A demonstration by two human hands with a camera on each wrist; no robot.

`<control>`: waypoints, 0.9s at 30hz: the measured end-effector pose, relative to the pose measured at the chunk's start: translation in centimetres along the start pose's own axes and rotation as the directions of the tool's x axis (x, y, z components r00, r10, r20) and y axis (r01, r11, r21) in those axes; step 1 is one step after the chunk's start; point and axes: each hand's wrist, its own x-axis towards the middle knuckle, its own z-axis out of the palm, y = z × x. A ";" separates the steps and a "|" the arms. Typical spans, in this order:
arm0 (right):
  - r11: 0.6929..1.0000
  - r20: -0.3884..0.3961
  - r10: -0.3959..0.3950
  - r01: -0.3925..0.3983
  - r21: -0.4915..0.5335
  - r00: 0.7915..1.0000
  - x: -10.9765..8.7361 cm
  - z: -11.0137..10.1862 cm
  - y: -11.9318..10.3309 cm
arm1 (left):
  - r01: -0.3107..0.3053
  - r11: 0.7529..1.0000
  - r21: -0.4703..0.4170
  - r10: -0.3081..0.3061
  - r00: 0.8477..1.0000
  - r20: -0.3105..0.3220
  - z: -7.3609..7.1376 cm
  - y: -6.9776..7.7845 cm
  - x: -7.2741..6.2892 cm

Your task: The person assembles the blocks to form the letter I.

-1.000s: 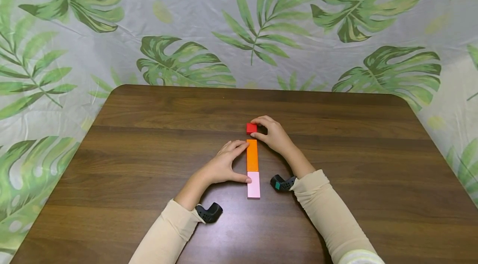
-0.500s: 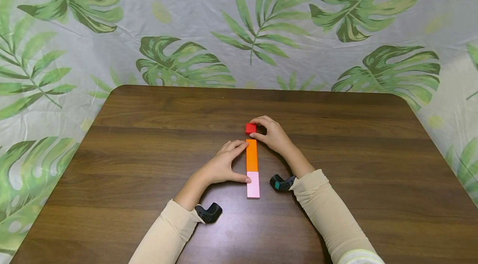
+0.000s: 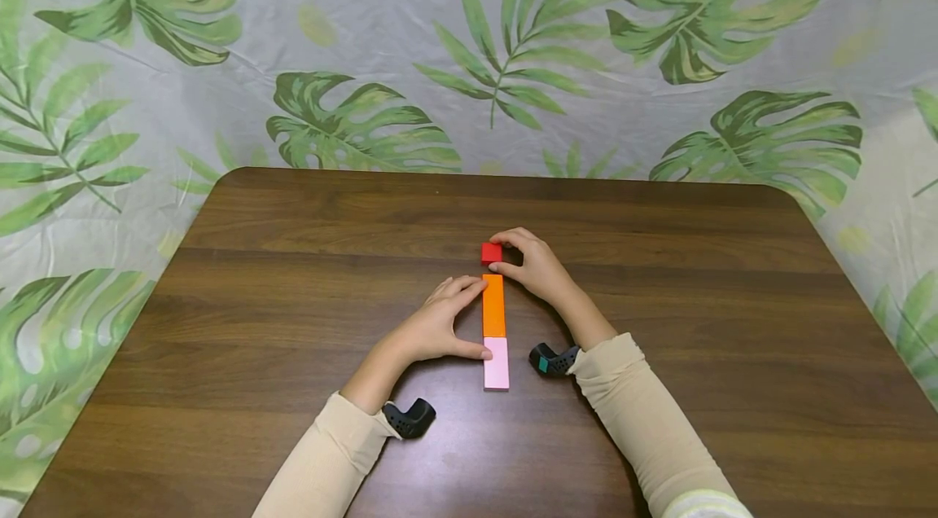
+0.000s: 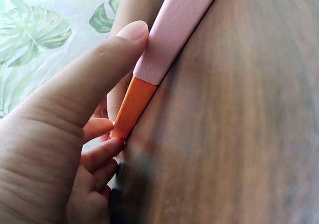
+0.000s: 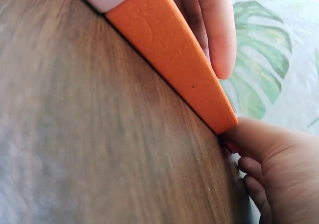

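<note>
In the head view an orange block (image 3: 494,306) and a pink block (image 3: 496,371) lie end to end on the table in one straight line. Beyond the orange one, across a small gap, is a red block (image 3: 492,252). My right hand (image 3: 541,267) pinches this red block from its right side, index finger at the far end and thumb at the near end. My left hand (image 3: 440,325) rests along the left of the line, thumb on the pink block and fingertips at the orange block's far end. In the right wrist view the red block is mostly hidden behind the thumb.
The dark wood table (image 3: 293,217) has a far edge with rounded corners. Behind it hangs a leaf-patterned cloth (image 3: 366,13). Black wrist devices, one at the left wrist (image 3: 410,419) and one at the right (image 3: 553,360), stick out near the blocks.
</note>
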 end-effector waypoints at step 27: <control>0.992 -0.171 -0.083 0.064 -0.111 0.982 -1.3 -3.9 -3.5 | 0.056 0.998 -0.003 -0.055 0.979 -0.197 -3.1 0.8 -0.1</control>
